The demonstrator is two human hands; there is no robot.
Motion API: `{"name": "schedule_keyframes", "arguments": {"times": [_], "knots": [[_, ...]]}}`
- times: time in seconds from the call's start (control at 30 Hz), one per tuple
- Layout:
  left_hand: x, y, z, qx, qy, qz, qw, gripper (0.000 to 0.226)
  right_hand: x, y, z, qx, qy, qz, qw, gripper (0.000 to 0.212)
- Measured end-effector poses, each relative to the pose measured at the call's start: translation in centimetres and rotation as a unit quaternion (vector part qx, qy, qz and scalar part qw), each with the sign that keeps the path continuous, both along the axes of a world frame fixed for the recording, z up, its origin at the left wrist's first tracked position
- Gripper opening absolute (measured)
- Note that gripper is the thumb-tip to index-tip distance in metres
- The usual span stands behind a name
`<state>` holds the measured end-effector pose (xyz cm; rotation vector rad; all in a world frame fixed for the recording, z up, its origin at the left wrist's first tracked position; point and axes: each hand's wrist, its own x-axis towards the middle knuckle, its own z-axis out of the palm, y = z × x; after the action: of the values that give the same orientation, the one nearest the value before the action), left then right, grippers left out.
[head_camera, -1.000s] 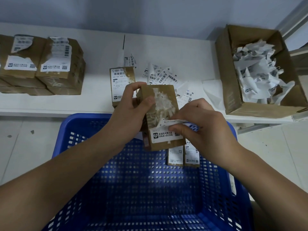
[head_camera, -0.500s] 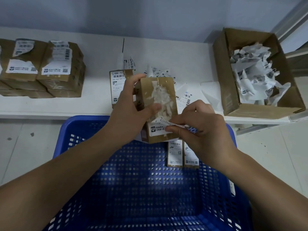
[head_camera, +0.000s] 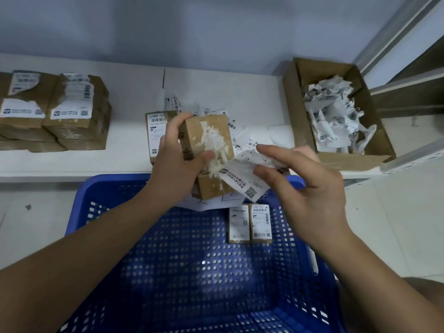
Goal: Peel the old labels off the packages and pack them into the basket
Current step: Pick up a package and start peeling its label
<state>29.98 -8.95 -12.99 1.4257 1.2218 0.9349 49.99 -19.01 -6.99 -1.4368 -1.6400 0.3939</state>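
At frame centre a brown package (head_camera: 206, 150) is clasped in the left hand (head_camera: 175, 169) above the blue basket (head_camera: 192, 272) rim. Its peeled label (head_camera: 245, 179) is pinched by the right hand (head_camera: 310, 188). Stacked packages (head_camera: 52, 111) occupy the table (head_camera: 129, 145) upper left; a scrap-filled carton (head_camera: 336, 116) stands upper right. Two packages (head_camera: 249, 223) lie in the basket.

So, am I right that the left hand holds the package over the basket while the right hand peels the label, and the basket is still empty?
Not quite: the head view shows two packages already standing in the basket. The left hand does hold the package, and the right hand peels the label.
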Motion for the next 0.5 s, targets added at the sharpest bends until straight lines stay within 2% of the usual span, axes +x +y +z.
{"name": "schedule_keyframes", "arguments": {"times": [0.1,0.23,0.37,0.5], "knots": [[0.9,-0.9,0.8,-0.018,-0.053,-0.024,0.998,0.067,1.0,-0.4,0.3,-0.084,0.032,-0.032,0.995,0.026],[1.4,-1.7,2.2,-0.037,-0.081,-0.039,0.995,0.067,1.7,-0.7,0.2,-0.161,0.132,-0.055,0.976,0.008],[2.0,-3.0,4.1,-0.036,-0.081,-0.049,0.995,0.066,2.5,-0.8,1.6,-0.139,0.171,-0.057,0.974,0.006],[3.5,-3.9,5.6,0.000,-0.029,-0.092,0.995,0.071,4.0,-0.6,3.1,-0.108,0.203,-0.101,0.968,0.005]]}}
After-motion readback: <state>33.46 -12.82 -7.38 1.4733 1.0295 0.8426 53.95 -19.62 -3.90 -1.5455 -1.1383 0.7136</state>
